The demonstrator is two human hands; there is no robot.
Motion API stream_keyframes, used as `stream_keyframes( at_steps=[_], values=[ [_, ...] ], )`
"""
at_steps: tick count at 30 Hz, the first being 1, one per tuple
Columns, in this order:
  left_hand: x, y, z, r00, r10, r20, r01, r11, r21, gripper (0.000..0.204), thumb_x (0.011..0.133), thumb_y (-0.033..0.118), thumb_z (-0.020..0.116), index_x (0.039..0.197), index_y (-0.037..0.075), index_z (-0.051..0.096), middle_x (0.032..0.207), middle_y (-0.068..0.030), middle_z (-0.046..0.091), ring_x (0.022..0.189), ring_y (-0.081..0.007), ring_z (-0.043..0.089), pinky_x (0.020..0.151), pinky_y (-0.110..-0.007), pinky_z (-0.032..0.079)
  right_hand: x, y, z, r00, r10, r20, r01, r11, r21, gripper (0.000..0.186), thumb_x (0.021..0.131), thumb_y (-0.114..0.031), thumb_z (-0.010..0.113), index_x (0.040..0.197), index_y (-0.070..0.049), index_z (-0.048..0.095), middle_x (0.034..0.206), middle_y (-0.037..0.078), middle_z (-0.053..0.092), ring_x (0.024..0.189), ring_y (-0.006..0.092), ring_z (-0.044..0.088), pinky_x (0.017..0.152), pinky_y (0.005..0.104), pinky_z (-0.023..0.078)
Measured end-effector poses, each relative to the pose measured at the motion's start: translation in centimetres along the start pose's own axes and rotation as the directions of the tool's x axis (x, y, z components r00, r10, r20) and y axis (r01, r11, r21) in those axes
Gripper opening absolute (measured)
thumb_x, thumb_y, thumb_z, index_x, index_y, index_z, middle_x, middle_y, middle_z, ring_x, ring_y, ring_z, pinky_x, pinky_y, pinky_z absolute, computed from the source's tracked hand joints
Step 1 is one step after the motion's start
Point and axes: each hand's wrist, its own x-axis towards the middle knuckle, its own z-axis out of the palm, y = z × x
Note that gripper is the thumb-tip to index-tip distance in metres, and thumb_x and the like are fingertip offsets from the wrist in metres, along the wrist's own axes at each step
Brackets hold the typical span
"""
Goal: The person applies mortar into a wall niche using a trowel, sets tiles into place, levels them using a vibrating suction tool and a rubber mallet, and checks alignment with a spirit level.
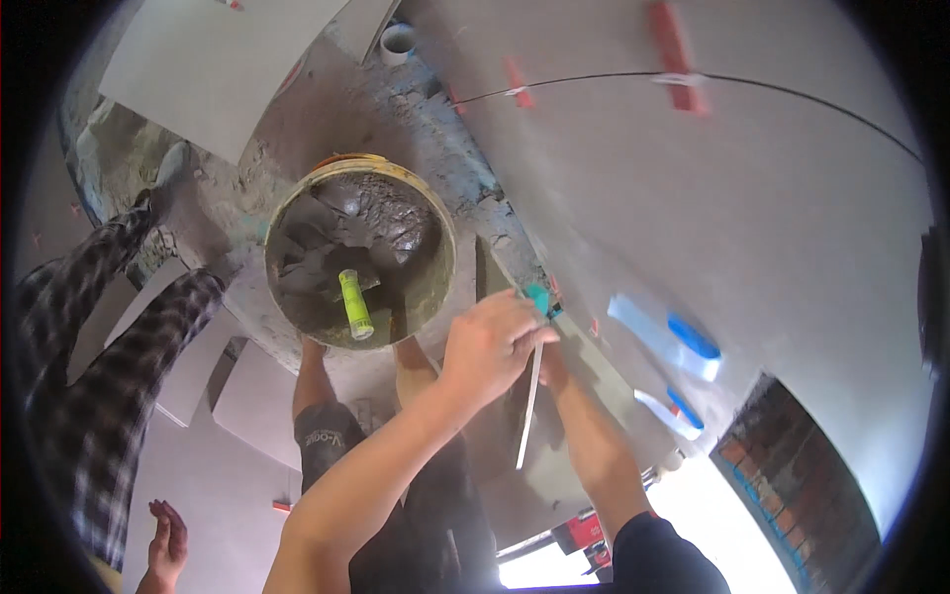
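My left hand is closed on a thin white strip that hangs downward, right of the bucket. My right hand is behind it and mostly hidden, so its fingers cannot be made out. A small teal piece shows just above my hands, beside a pale ledge. The yellow-rimmed bucket holds wet grey mortar and a tool with a lime-green handle.
Another person's plaid-clad legs and hand are at the left. Grey panels lie upper left, near a white cup. The large grey surface at right carries red pieces and blue-and-white objects, beside a dark opening.
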Motion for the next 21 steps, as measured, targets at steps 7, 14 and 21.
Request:
stream_keyframes(
  at_steps=[7,14,21],
  values=[
    [-5.8,15.0,-5.4,0.968,0.109,0.228,-0.093,0.993,-0.078,0.010,0.071,0.005,0.076,0.079,0.006,0.071,0.082,-0.0066,0.071,0.086,-0.0217,0.069,0.097,-0.043,0.048,-23.1,1.2,4.0,0.993,-0.115,0.007,0.112,0.980,0.167,0.022,0.076,-0.014,0.071,0.092,-0.001,0.063,0.067,0.004,0.060,0.060,0.0131,0.057,0.056,0.0296,0.044],
    [-7.4,33.9,-10.9,0.904,0.222,0.365,-0.094,0.936,-0.338,0.009,0.071,-0.002,0.074,0.079,0.001,0.071,0.080,-0.0085,0.071,0.081,-0.0184,0.068,0.101,-0.040,0.042,-43.6,2.8,6.4,0.932,-0.360,-0.040,0.341,0.837,0.428,0.025,0.079,-0.014,0.071,0.096,0.000,0.059,0.065,0.003,0.056,0.056,0.0142,0.055,0.053,0.0292,0.044],
    [-10.5,46.8,-13.1,0.807,0.446,0.387,-0.280,0.866,-0.415,0.027,0.076,-0.009,0.062,0.101,-0.004,0.068,0.101,-0.0139,0.070,0.097,-0.0198,0.065,0.101,-0.038,0.043,-58.1,0.8,7.1,0.859,-0.485,-0.164,0.460,0.590,0.663,0.017,0.077,-0.011,0.071,0.078,-0.003,0.055,0.060,0.006,0.054,0.052,0.0136,0.052,0.051,0.0262,0.039]
  ],
)
